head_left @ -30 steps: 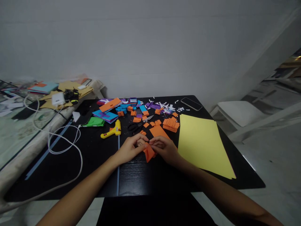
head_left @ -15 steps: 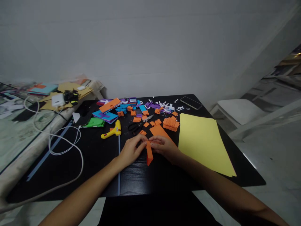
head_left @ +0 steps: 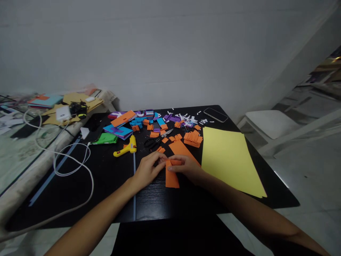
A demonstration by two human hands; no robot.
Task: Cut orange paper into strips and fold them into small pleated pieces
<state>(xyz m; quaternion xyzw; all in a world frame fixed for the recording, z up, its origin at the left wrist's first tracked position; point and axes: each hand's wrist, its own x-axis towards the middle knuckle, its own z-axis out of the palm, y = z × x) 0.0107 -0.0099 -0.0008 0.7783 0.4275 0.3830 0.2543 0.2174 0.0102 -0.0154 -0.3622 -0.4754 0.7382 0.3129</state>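
Note:
Between my hands is a folded orange paper strip, its lower end hanging toward me above the black table. My left hand pinches its upper left edge. On the other side, my right hand grips it with the thumb across the front and the fingers behind. Just beyond my hands lies a flat orange paper sheet. Black-handled scissors rest past my left hand, with small cut orange pieces heaped farther right.
A yellow glue gun lies left of my hands. Yellow paper sheets cover the right side, with a phone behind. Coloured paper stacks and white scraps fill the back. A white cable loops over the left edge.
The hanging part of the orange strip has turned from narrow and edge-on to a broader, flatter face. My right thumb has shifted down onto its front.

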